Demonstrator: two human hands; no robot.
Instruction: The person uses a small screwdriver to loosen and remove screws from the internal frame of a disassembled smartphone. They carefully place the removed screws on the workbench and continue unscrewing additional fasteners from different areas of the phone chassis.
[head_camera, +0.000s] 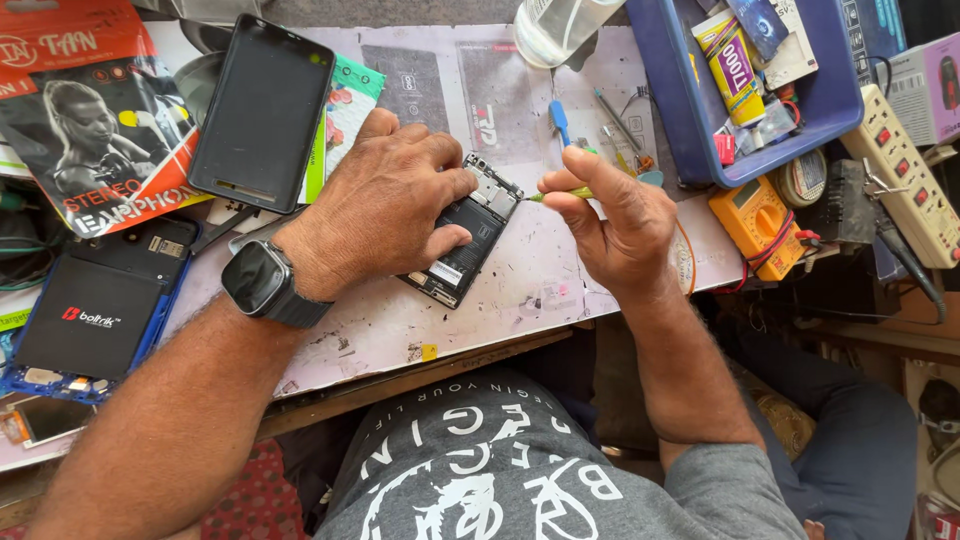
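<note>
My left hand (385, 205) lies flat over the opened phone (465, 245), fingers spread and pressing it down on the worktop (500, 300); it does not close around anything, it only holds by pressure. The phone lies at the middle of the worktop, tilted, with its back cover off, so the black battery and the small metal shields at the upper end are bare. My right hand (615, 215) has its grip clamped on a thin green tool (560, 193), thumb and fingers together around the handle, and the tip points at the upper corner of the phone, very near or touching it; I cannot tell which.

I think the main danger is a slip. If the tip jumps off, it may scratch the board or go into the battery, and a pierced battery is a serious thing. My left palm covers only the lower half, so the upper end can turn under a side push. Small loose parts can roll away too, because the worktop is crowded: a black phone cover (262, 110) just behind my left hand, a yellow multimeter (755, 220) and a blue tray (700, 120) to the right, and the front edge is near.
</note>
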